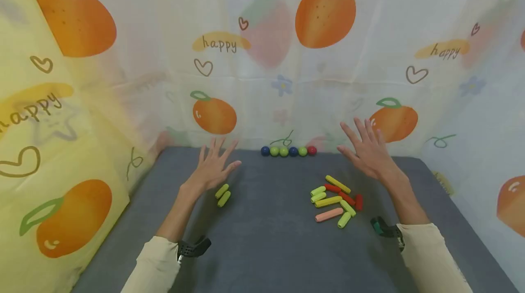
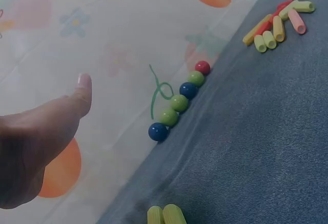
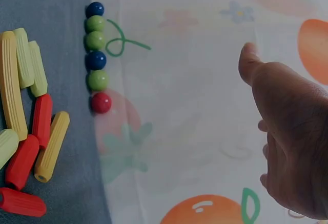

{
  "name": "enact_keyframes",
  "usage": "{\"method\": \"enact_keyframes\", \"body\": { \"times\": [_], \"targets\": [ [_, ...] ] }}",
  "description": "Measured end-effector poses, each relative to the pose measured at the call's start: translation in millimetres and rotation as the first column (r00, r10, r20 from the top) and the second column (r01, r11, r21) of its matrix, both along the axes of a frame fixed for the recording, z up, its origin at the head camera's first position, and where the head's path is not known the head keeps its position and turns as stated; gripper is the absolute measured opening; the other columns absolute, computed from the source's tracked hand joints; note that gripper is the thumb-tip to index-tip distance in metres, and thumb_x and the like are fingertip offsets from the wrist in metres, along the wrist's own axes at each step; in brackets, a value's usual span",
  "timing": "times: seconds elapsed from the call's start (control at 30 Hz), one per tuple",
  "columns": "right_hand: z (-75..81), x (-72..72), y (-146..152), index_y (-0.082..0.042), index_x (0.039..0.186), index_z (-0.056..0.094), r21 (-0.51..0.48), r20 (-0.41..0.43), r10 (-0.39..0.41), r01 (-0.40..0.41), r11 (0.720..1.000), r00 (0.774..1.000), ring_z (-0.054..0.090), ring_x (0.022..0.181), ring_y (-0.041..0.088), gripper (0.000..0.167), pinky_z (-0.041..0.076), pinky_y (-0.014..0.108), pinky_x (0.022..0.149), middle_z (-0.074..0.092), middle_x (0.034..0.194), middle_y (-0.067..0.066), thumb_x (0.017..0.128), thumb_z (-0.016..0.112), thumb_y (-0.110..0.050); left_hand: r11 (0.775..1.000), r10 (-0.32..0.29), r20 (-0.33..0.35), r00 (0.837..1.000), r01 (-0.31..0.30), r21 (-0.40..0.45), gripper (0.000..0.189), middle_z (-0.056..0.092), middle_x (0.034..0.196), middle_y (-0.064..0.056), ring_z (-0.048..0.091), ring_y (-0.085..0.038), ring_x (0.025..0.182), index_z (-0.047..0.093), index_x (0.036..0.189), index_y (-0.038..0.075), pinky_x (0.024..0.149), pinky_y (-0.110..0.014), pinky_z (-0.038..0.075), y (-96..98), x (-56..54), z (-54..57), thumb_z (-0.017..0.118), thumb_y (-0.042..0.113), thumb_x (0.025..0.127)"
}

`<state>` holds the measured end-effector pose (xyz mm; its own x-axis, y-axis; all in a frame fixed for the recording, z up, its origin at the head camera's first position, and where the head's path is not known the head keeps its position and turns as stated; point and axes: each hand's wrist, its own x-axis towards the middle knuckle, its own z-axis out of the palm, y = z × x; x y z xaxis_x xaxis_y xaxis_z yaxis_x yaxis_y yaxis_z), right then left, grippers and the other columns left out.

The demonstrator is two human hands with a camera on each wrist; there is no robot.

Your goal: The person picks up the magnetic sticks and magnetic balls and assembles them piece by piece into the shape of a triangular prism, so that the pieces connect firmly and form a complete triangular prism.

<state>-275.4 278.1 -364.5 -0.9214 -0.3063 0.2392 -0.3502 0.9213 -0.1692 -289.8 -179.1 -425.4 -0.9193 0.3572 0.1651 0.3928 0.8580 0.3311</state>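
Note:
My left hand (image 1: pixel 213 167) hovers with fingers spread above the left side of the grey table, holding nothing. Just below it lie two short yellow-green ribbed tubes (image 1: pixel 223 196), side by side. On the other side, my right hand (image 1: pixel 369 154) is raised, its fingers extended and nothing in them. Beneath and left of it is a loose cluster of ribbed tubes: yellow (image 1: pixel 338 184), red (image 1: pixel 347 198), yellow-green (image 1: pixel 344 219) and a pink one (image 1: pixel 329 214). Between the hands, a row of glossy balls (image 1: pixel 284 151) in blue, green and red sits along the back edge.
A fruit-printed cloth (image 1: pixel 262 79) hangs behind the table (image 1: pixel 262 247) and along both sides. The row of balls lies right against its lower edge. Each wrist wears a black strap with a camera mount (image 1: pixel 194 247).

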Motion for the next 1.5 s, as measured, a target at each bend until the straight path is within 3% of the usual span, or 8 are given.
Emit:
{"method": "enact_keyframes", "body": {
  "times": [0.37,0.67,0.87,1.03,1.17,1.33,1.43,1.5],
  "targets": [
    [-0.8,1.9,0.0,-0.018,0.167,0.023,-0.001,-0.029,0.019,-0.019,1.0,0.999,0.006,0.158,0.058,0.069,0.013,0.077,0.121,0.014,0.172,0.03,0.109,0.053,-0.04,0.999,-0.03,0.009,0.999,0.03,0.019,0.07,0.007,0.175,-0.021,-0.006,-0.05,0.162,0.018,0.168,0.024,0.125,-0.073,-0.001,6.7,-6.4,-8.6,0.047,0.049,0.11],
    [-16.8,19.2,6.1,-0.014,0.162,0.034,0.011,-0.028,0.019,-0.019,1.0,0.999,0.011,0.156,0.06,0.067,0.017,0.078,0.119,0.019,0.169,0.031,0.106,0.06,-0.039,0.997,-0.066,0.063,0.996,0.064,0.04,0.068,0.012,0.173,-0.025,-0.001,-0.054,0.161,0.021,0.168,0.019,0.124,-0.075,0.004,22.2,-18.1,-26.6,0.048,0.045,0.111],
    [-26.4,36.5,4.9,-0.008,0.155,0.044,0.062,-0.054,0.046,-0.042,0.997,0.998,0.026,0.151,0.059,0.063,0.028,0.077,0.115,0.033,0.163,0.031,0.102,0.067,-0.033,0.996,-0.073,0.003,0.997,0.073,0.055,0.06,0.033,0.165,-0.027,0.031,-0.049,0.154,0.039,0.16,0.009,0.12,-0.072,0.026,39.2,-32.7,-42.0,0.057,0.033,0.108],
    [-31.3,56.8,3.0,-0.001,0.138,0.061,0.081,0.018,0.122,-0.123,0.989,0.992,0.054,0.133,0.051,0.049,0.047,0.068,0.104,0.057,0.144,0.028,0.099,0.073,-0.027,0.997,-0.081,-0.024,0.996,0.081,0.013,0.05,0.05,0.156,-0.02,0.057,-0.039,0.136,0.05,0.154,0.006,0.109,-0.06,0.047,62.3,-51.8,-52.6,0.058,0.024,0.108],
    [-38.6,70.3,4.4,-0.003,0.119,0.07,0.035,0.178,0.245,-0.255,0.966,0.953,0.067,0.099,0.026,0.029,0.058,0.044,0.084,0.07,0.113,0.012,0.099,0.072,-0.024,0.997,-0.08,-0.006,0.997,0.08,-0.003,0.049,0.046,0.159,-0.02,0.057,-0.038,0.137,0.048,0.154,0.005,0.103,-0.058,0.052,80.6,-67.9,-57.9,0.058,0.02,0.108],
    [-56.9,83.3,4.0,-0.008,0.11,0.074,-0.083,0.403,0.367,-0.365,0.927,0.839,0.066,0.088,0.014,0.017,0.055,0.029,0.076,0.071,0.101,0.0,0.097,0.074,-0.02,0.996,-0.037,0.134,0.99,0.047,-0.077,0.058,0.02,0.174,-0.018,0.026,-0.04,0.16,0.029,0.165,0.009,0.115,-0.069,0.038,95.8,-82.3,-65.1,0.049,0.017,0.111],
    [-82.0,84.3,10.0,-0.013,0.112,0.074,-0.094,0.412,0.422,-0.423,0.901,0.807,0.069,0.097,0.016,0.018,0.057,0.03,0.081,0.071,0.107,0.0,0.095,0.077,-0.019,0.993,-0.009,0.191,0.981,0.032,-0.114,0.061,0.018,0.175,-0.017,0.026,-0.039,0.16,0.024,0.167,0.011,0.117,-0.069,0.036,102.9,-85.4,-68.7,0.047,0.017,0.111],
    [-111.1,78.1,23.5,-0.016,0.116,0.071,-0.076,0.355,0.476,-0.482,0.873,0.805,0.067,0.105,0.017,0.022,0.056,0.032,0.087,0.07,0.113,0.001,0.096,0.077,-0.023,0.992,0.004,0.158,0.987,0.016,-0.127,0.059,0.03,0.17,-0.018,0.04,-0.04,0.153,0.029,0.165,0.011,0.113,-0.067,0.041,105.8,-87.0,-71.3,0.051,0.017,0.11]
  ]
}}
